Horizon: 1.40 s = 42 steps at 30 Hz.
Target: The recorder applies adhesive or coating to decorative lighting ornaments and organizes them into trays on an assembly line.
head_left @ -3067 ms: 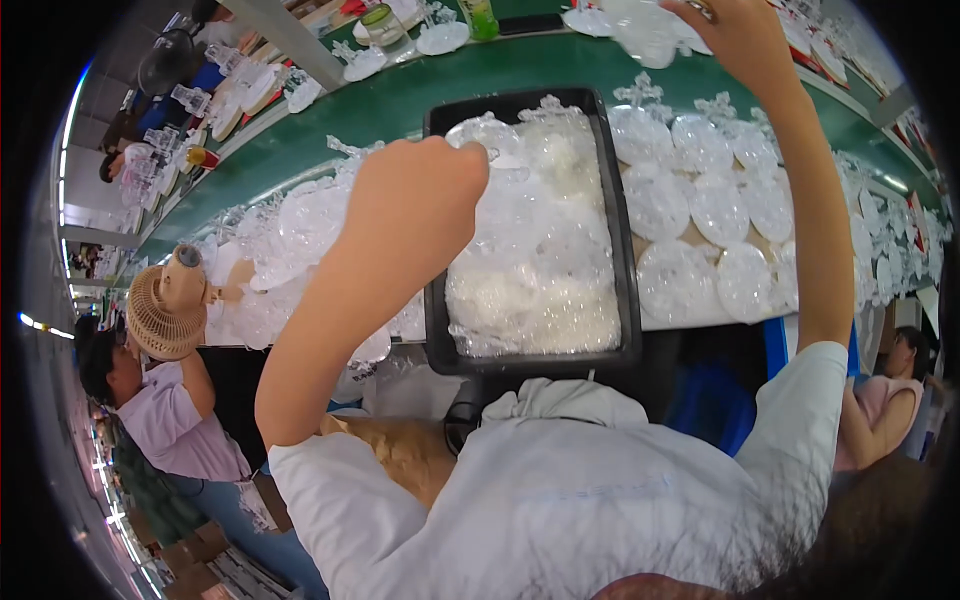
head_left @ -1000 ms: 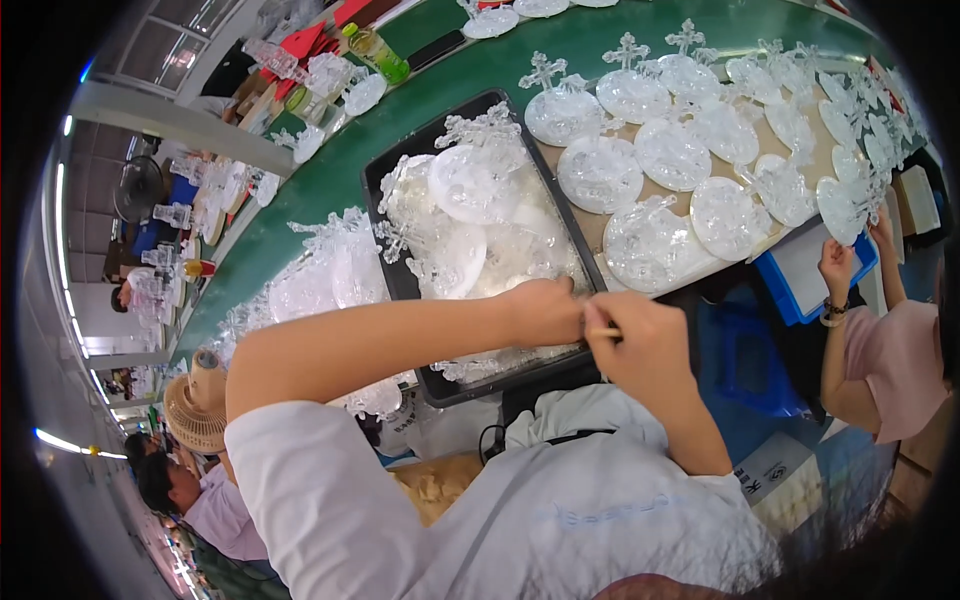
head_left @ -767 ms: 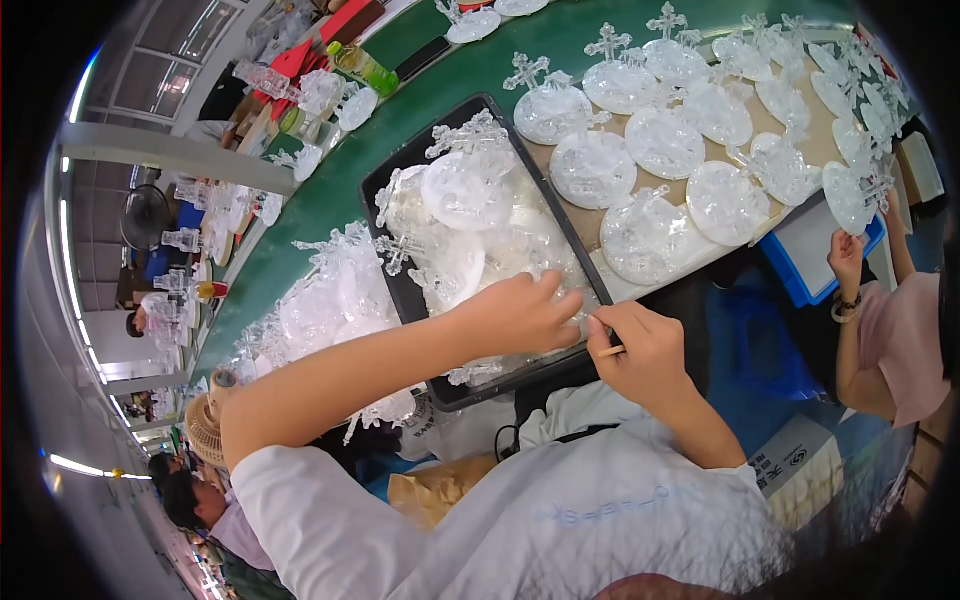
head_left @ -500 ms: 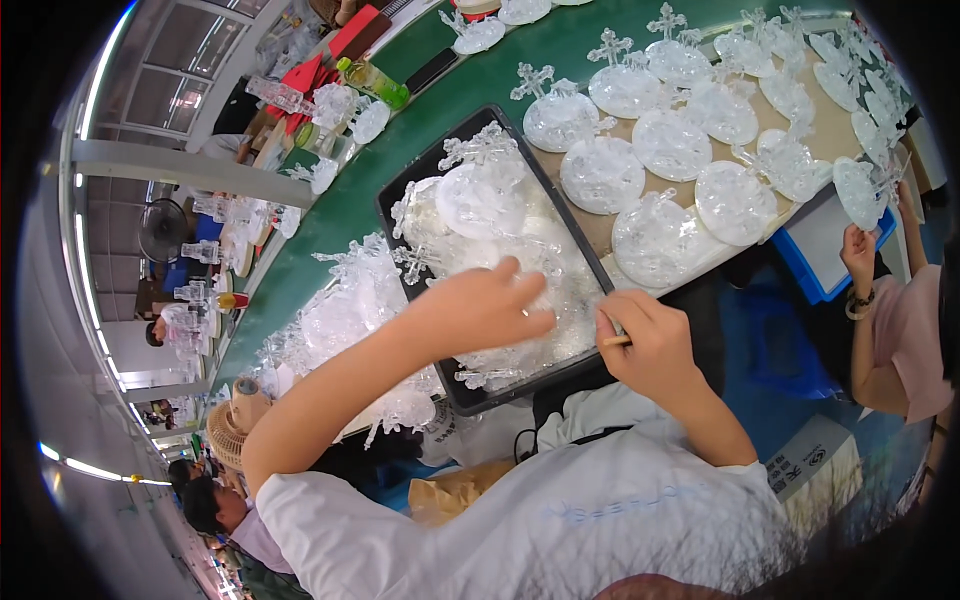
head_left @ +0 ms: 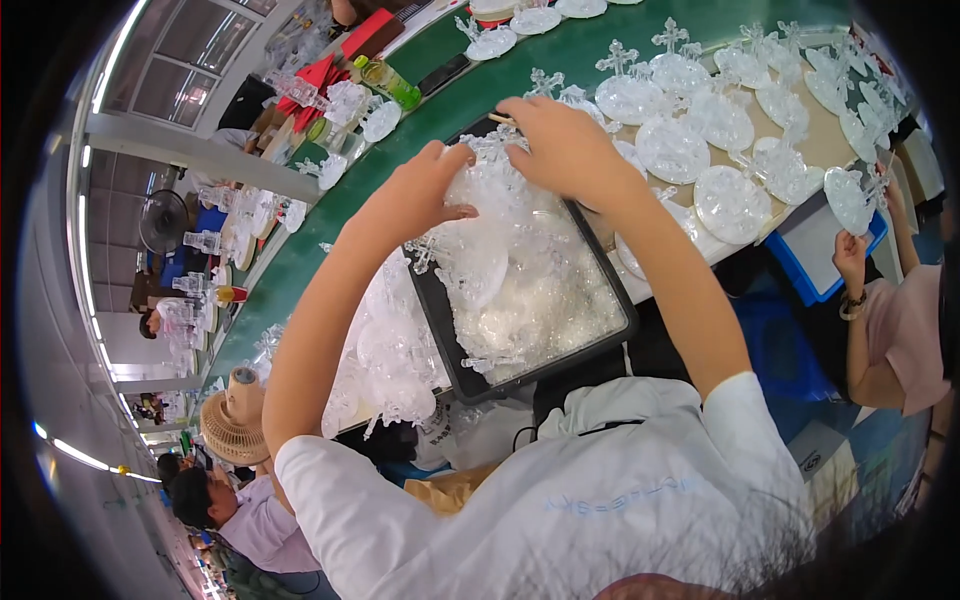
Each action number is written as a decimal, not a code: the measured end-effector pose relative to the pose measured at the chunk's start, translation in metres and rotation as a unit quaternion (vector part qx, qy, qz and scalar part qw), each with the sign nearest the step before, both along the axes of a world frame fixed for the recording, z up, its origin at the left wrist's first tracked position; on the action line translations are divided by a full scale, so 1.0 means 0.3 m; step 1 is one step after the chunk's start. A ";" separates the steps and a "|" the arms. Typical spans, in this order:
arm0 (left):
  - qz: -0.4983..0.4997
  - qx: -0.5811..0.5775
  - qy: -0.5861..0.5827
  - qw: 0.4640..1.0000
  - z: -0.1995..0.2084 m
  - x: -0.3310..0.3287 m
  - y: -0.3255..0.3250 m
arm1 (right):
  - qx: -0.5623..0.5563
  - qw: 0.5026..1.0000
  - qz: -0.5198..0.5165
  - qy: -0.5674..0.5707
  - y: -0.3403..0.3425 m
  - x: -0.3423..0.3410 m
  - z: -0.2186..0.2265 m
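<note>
My left hand (head_left: pixel 420 190) curves round the left edge of a clear plastic disc-based piece (head_left: pixel 482 255) in the far part of the black tray (head_left: pixel 530 378), thumb apart from the fingers. The piece looks tilted among a heap of clear, glittery parts. At the tray's far end, my right hand (head_left: pixel 570 150) is closed on a thin wooden stick (head_left: pixel 503 119) that pokes out by its fingers. Its thumb reaches down to the clear parts, and the hand hides some of them. Loose glittery bits (head_left: pixel 545 325) fill the near part of the tray.
Rows of clear discs with crosses (head_left: pixel 672 150) stand on a board at the right. More clear pieces (head_left: pixel 385 345) are piled left of the tray. A green bottle (head_left: pixel 388 82) stands on the green table (head_left: pixel 300 240). At far right, a co-worker's hand (head_left: pixel 850 262) holds a disc.
Both my hands have moved to the tray's far end, the right one carrying the stick forward and left. The left hand has closed round a piece, which is now tilted.
</note>
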<state>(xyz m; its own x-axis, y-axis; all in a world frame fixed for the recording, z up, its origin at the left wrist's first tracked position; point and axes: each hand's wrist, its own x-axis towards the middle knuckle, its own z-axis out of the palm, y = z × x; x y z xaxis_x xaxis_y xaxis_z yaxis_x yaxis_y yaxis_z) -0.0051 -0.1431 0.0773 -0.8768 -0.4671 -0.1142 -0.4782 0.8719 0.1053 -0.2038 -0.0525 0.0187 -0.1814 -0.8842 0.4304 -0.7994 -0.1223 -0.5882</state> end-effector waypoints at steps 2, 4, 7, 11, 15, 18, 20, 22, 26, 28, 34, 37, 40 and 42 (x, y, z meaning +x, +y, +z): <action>0.004 0.007 0.018 1.000 -0.008 0.008 -0.022 | 0.045 0.998 0.033 0.033 -0.120 -0.015 0.007; 0.011 0.005 0.024 1.000 -0.025 0.018 -0.051 | 0.092 0.991 0.066 0.068 -0.200 -0.021 -0.013; 0.031 0.015 0.033 0.999 -0.035 0.011 -0.077 | 0.089 0.984 0.099 0.122 -0.249 -0.015 -0.021; 0.016 0.029 0.079 0.996 -0.058 0.006 -0.123 | 0.074 0.983 0.147 0.076 -0.221 -0.013 -0.029; 0.039 0.074 0.094 0.992 -0.057 -0.013 -0.126 | 0.043 0.986 0.148 0.065 -0.111 -0.005 -0.017; 0.037 0.105 0.140 0.984 -0.068 -0.025 -0.145 | -0.050 0.985 0.153 0.063 -0.053 -0.001 -0.044; 0.023 0.116 0.172 0.978 -0.075 -0.037 -0.150 | -0.058 0.985 0.150 0.068 -0.033 0.005 -0.062; 0.005 0.119 0.164 0.979 -0.078 -0.047 -0.154 | -0.067 0.984 0.149 0.071 -0.023 0.004 -0.066; -0.015 0.131 0.129 0.983 -0.063 -0.084 -0.171 | -0.083 0.979 0.173 0.072 -0.026 0.002 -0.068; -0.009 0.162 0.058 0.985 -0.055 -0.103 -0.179 | -0.093 0.976 0.185 0.073 -0.033 -0.004 -0.072; -0.074 0.158 -0.018 0.985 -0.060 -0.116 -0.188 | -0.093 0.971 0.204 0.081 -0.044 -0.016 -0.067; -0.087 0.171 -0.016 0.981 -0.068 -0.102 -0.202 | -0.104 0.969 0.213 0.069 -0.052 -0.015 -0.059; -0.034 0.211 0.019 0.977 -0.071 -0.083 -0.183 | -0.084 0.971 0.205 0.090 -0.058 -0.018 -0.059; -0.003 0.220 0.052 0.974 -0.081 -0.066 -0.158 | -0.027 0.980 0.132 0.145 -0.064 -0.011 -0.060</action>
<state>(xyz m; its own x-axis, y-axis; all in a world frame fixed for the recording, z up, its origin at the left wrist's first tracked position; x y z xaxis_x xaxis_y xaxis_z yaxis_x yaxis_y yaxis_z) -0.0248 -0.1904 0.0531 -0.8969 -0.3880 -0.2122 -0.4399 0.7338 0.5177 -0.2071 -0.0717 0.0007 0.1869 -0.8580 0.4785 -0.8681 -0.3723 -0.3284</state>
